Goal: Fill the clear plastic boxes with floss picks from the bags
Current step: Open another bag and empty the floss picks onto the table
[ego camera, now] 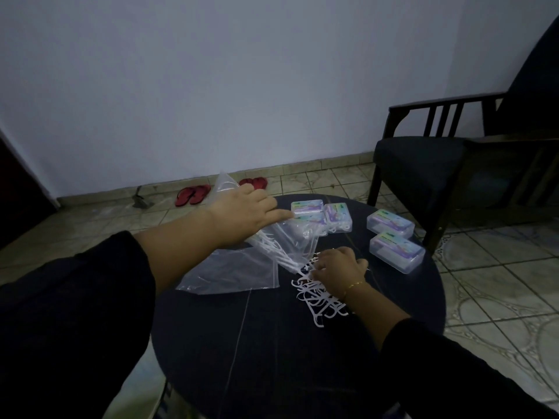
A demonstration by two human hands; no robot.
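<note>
Two hands work over a round dark table (272, 358). Nearest, the right hand (338, 270) rests on a loose heap of white floss picks (317, 300) spilled on the tabletop; its fingers are curled down into the top of the heap, seemingly gathering a few, though how many it actually holds cannot be told. Just left of the heap lies a flat clear plastic bag (230, 273). Above it the left hand (245, 213) holds up a second clear bag (290, 243) by its upper end, fingers bent over the plastic, with its mouth tipped toward the heap and more picks sliding down inside it. Farther on stand four clear plastic boxes: two close together by the left hand's fingertips, box one (307, 207) and box two (337, 216), and two apart to the right, box three (390, 223) and box four (397, 252).

To do this step well, I would keep the raised bag's mouth low over the heap so picks do not scatter off the edge, and gather picks lying the same way so that they sit flat in a box.

Dim light blurs much: whether the lids are shut, how full each box is, and the labels' print are unreadable. The raised bag's top is hidden behind the left hand.
</note>
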